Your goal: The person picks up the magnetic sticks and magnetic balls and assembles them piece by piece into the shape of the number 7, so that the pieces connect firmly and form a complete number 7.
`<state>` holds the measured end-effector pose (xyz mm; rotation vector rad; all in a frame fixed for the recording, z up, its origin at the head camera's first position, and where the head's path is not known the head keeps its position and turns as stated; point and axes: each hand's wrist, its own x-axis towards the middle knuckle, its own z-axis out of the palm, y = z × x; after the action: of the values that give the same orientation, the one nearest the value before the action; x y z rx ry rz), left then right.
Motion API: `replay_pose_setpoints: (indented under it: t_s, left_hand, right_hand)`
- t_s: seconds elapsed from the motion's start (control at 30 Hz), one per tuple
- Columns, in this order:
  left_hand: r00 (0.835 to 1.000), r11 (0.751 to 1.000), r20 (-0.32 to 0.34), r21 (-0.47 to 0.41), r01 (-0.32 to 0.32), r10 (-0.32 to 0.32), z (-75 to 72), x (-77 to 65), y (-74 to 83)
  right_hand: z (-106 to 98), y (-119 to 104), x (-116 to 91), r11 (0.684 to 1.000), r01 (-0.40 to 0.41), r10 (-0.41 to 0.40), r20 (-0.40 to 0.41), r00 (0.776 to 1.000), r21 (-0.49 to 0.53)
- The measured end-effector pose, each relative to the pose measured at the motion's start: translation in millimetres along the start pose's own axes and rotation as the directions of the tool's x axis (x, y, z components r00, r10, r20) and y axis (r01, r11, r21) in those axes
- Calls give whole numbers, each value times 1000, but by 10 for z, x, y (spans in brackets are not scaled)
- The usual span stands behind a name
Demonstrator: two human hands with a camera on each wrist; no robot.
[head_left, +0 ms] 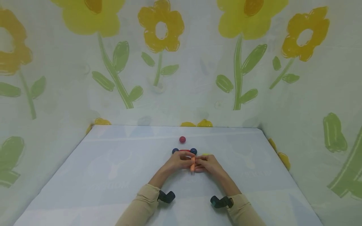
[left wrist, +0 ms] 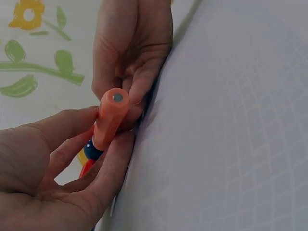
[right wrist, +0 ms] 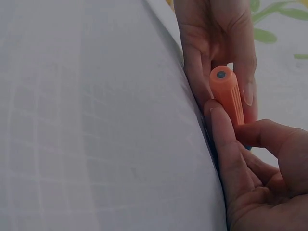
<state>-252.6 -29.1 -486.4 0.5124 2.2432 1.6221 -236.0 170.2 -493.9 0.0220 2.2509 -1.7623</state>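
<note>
An orange ribbed magnetic stick (head_left: 193, 164) with a small metal disc in its end stands between my two hands. My left hand (head_left: 177, 162) pinches it from the left side; in the left wrist view, thumb and fingers lie either side of the stick (left wrist: 112, 118). My right hand (head_left: 209, 164) holds the same stick from the right, its thumb and fingertip against the ribbed side (right wrist: 231, 98) in the right wrist view. Just beyond the left fingers lies a red stick (head_left: 185, 150) with a dark blue ball (head_left: 175, 151) and another blue ball (head_left: 193, 151) at its ends.
A single red ball (head_left: 182, 139) sits farther back on the white-covered table (head_left: 113, 175). Something yellow (head_left: 206, 154) peeks out behind my right hand. Flower-printed cloth walls (head_left: 186, 103) stand at the back and both sides.
</note>
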Motion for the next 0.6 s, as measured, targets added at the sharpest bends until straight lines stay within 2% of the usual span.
replay_pose_setpoints:
  t_s: [0.2,0.4,0.6]
  left_hand:
    - [1000,1000,-14,-2,-1,1,9,11,-26]
    - [1000,1000,0,-10,8,-8,12,0,-28]
    - [1000,1000,8,-20,4,-4,6,-24,-40]
  right_hand:
    - [-5,17,17,1000,-2,2,-2,1000,14]
    - [7,4,-2,1000,-16,16,-26,1000,-8]
    - [9,-3,-29,1000,-1,1,-17,1000,-15]
